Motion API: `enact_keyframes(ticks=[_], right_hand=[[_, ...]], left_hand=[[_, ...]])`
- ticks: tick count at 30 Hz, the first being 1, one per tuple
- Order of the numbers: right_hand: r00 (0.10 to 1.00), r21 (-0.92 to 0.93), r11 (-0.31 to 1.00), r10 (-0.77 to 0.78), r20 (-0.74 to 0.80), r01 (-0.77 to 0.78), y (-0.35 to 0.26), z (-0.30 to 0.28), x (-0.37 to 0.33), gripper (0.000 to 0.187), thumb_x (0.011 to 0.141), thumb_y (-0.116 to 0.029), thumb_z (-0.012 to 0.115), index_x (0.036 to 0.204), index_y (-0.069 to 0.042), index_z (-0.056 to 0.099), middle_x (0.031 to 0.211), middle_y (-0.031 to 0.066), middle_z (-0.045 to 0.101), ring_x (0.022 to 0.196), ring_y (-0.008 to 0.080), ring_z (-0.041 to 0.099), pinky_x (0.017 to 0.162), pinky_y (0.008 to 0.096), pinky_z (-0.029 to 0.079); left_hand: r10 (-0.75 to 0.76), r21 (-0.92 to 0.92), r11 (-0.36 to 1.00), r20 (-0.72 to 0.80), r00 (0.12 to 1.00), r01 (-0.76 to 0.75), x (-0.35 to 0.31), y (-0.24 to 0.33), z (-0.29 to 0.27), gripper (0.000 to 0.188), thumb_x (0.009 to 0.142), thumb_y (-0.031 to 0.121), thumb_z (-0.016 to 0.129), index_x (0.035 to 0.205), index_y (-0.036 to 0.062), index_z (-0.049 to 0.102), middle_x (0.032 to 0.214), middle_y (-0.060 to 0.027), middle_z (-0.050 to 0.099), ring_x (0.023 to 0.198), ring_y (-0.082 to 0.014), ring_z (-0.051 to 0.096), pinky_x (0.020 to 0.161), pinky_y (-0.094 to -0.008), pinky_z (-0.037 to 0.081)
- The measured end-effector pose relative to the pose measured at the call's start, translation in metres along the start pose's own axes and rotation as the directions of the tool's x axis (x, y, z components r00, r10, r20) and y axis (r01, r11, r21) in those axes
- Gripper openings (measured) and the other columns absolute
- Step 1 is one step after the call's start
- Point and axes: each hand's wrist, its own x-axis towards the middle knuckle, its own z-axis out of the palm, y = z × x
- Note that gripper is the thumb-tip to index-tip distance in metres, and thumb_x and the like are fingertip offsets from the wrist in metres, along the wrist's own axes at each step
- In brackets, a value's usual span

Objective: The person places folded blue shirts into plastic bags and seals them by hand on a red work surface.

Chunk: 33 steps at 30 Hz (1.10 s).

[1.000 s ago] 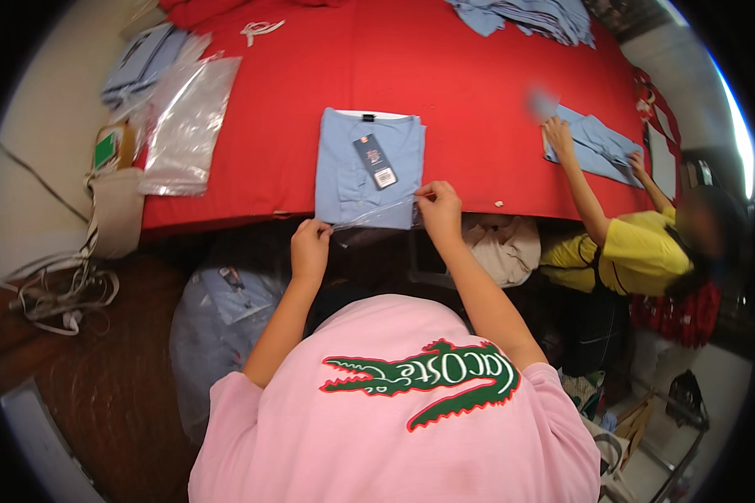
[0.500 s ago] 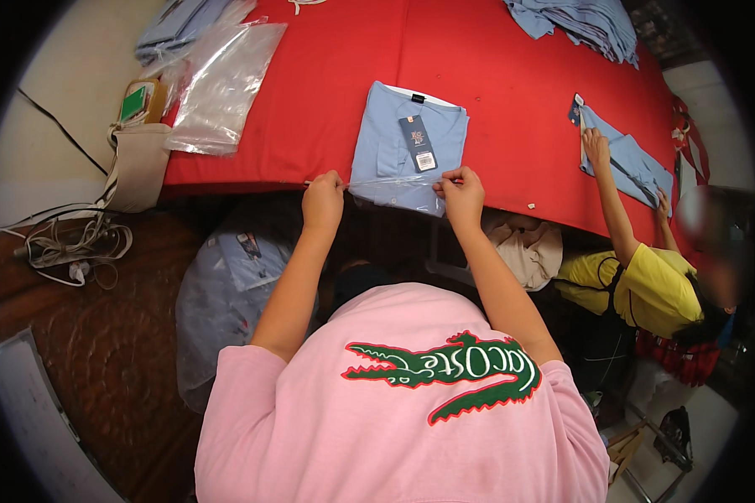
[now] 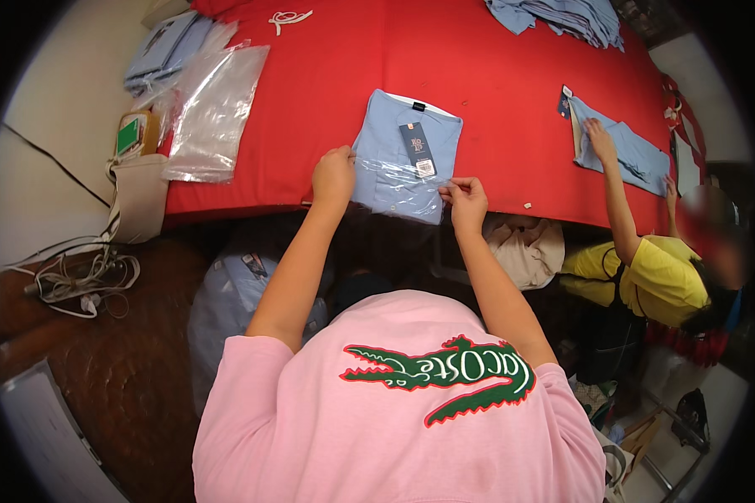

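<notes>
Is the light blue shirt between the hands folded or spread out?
Folded: the light blue shirt lies as a neat rectangle, collar at the far edge, tag on top.

A folded light-blue shirt (image 3: 407, 151) with a dark hang tag lies flat at the red table's (image 3: 310, 109) near edge, its lower half inside a clear plastic bag (image 3: 394, 189).

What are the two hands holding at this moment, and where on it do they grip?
Both hold a clear plastic bag over the near end of the folded light-blue shirt: left hand at its left edge, right hand at its right edge.

Co-worker's face (image 3: 717, 230) blurred — unreadable.
</notes>
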Motion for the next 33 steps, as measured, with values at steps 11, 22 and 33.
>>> enact_keyframes(ticks=[11, 22, 33], right_hand=[[0.96, -0.336, 0.934, 0.195, 0.202, -0.119, -0.039, -0.027, 0.03, 0.009, 0.101, -0.006, 0.073, 0.102, 0.002, 0.068, 0.087, 0.008, 0.072, 0.074, 0.0157, 0.074, 0.06, 0.0282, 0.06], [0.918, -0.136, 0.919, 0.385, 0.094, -0.371, -0.038, -0.017, 0.035, 0.028, 0.103, -0.012, 0.071, 0.127, -0.001, 0.063, 0.106, 0.0099, 0.072, 0.088, 0.0153, 0.071, 0.074, 0.032, 0.06], [0.899, -0.608, 0.689, -0.15, 0.412, 0.394, -0.073, -0.028, -0.004, 0.028, 0.087, -0.011, 0.082, 0.112, -0.007, 0.07, 0.152, 0.0114, 0.06, 0.141, 0.0318, 0.056, 0.106, 0.0442, 0.054]], left_hand=[[0.28, -0.112, 0.957, 0.123, 0.952, -0.267, 0.016, -0.002, -0.011, 0.015, 0.095, 0.013, 0.075, 0.105, 0.003, 0.07, 0.111, -0.0173, 0.071, 0.102, -0.0405, 0.069, 0.093, -0.0494, 0.054], [-0.151, -0.55, 0.753, 0.39, 0.908, 0.361, 0.015, -0.008, 0.019, 0.013, 0.101, 0.012, 0.074, 0.099, 0.0006, 0.067, 0.085, -0.0071, 0.065, 0.079, -0.0182, 0.061, 0.079, -0.0315, 0.052], [0.414, -0.208, 0.904, 0.197, 0.889, -0.375, 0.037, -0.002, -0.019, 0.02, 0.093, 0.019, 0.08, 0.098, 0.0023, 0.071, 0.146, -0.0197, 0.064, 0.142, -0.0347, 0.053, 0.118, -0.054, 0.04]])
